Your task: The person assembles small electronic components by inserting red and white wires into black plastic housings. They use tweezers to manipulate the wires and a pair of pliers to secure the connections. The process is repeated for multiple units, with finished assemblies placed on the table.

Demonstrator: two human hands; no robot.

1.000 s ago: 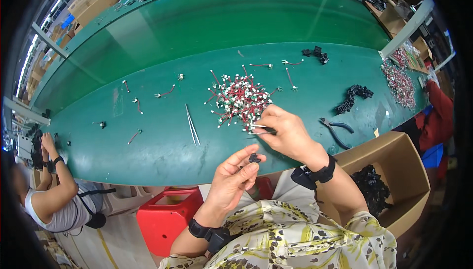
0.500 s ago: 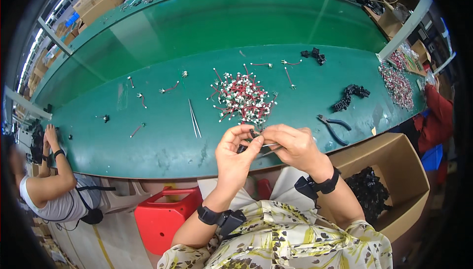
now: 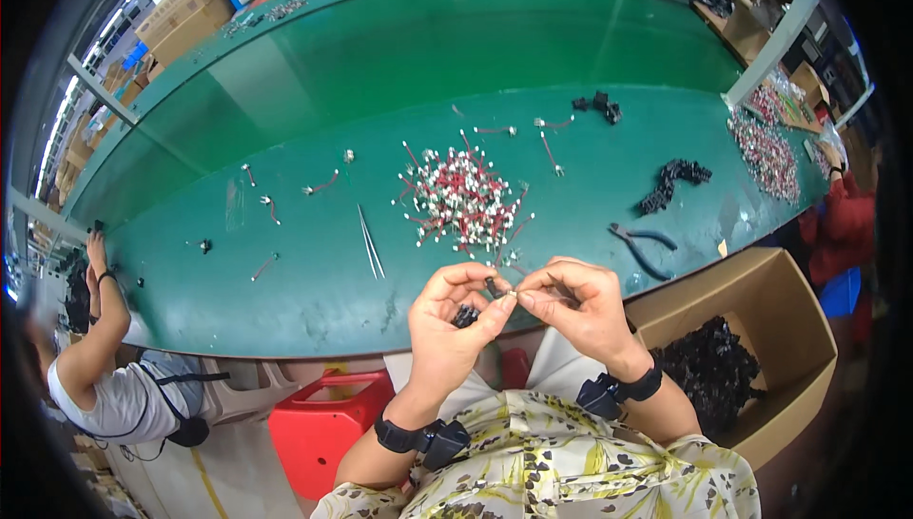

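My left hand (image 3: pixel 445 329) is closed around small black plastic parts. One black plastic part (image 3: pixel 493 287) stands between its thumb and fingers, and another ribbed black piece (image 3: pixel 465 316) lies against the palm. Close beside it, my right hand (image 3: pixel 582 308) pinches at a small whitish connector (image 3: pixel 512 295) that meets the left thumb tip. A slim dark shape shows under the right hand's curled fingers; I cannot make out what it is. Just beyond both hands lies a heap of red-wired white connectors (image 3: pixel 461 198) on the green table (image 3: pixel 314 305).
Tweezers (image 3: pixel 370 241) lie left of the heap, with loose wired connectors around. Pliers (image 3: pixel 645 249) and a row of black parts (image 3: pixel 671 184) lie to the right. A cardboard box (image 3: pixel 804 367) of black pieces stands at my right, a red stool (image 3: pixel 319 424) at my left. Co-workers sit on both sides.
Both hands have come slightly nearer to me. The metal tweezers that showed between my right fingers are no longer plainly visible. The left-side co-worker's arm has shifted.
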